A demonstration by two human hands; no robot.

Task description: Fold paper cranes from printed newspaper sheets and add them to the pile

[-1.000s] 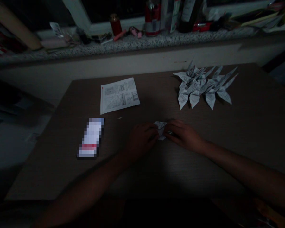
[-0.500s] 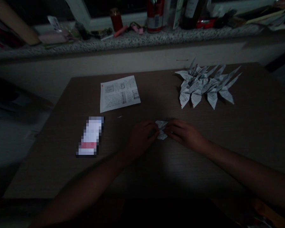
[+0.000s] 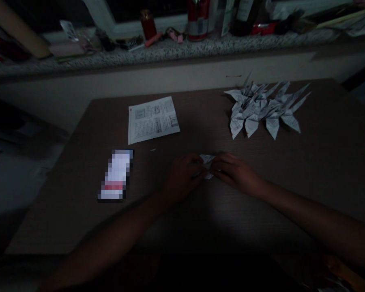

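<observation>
A small folded piece of printed paper [image 3: 207,158] lies near the middle of the table, between my two hands. My left hand [image 3: 185,173] pinches its left side, and my right hand [image 3: 232,169] grips its right side. The fingers cover much of the paper, so only its upper and lower parts show. Beyond my right hand sits a cluster of origami pieces [image 3: 258,109] folded from printed paper, with long pointed tips. A flat printed sheet [image 3: 153,120] rests past my left hand.
A phone [image 3: 115,174] with a lit, pixelated screen lies on the left of the brown table [image 3: 79,162]. Behind the table, a speckled stone windowsill [image 3: 115,61] holds a red can [image 3: 198,20], a jar [image 3: 148,25], a dark bottle [image 3: 243,18] and other clutter. The scene is dim.
My left fingers have shifted slightly right over the folded paper, hiding more of its middle. The sheet, the phone and the origami cluster stay where they were.
</observation>
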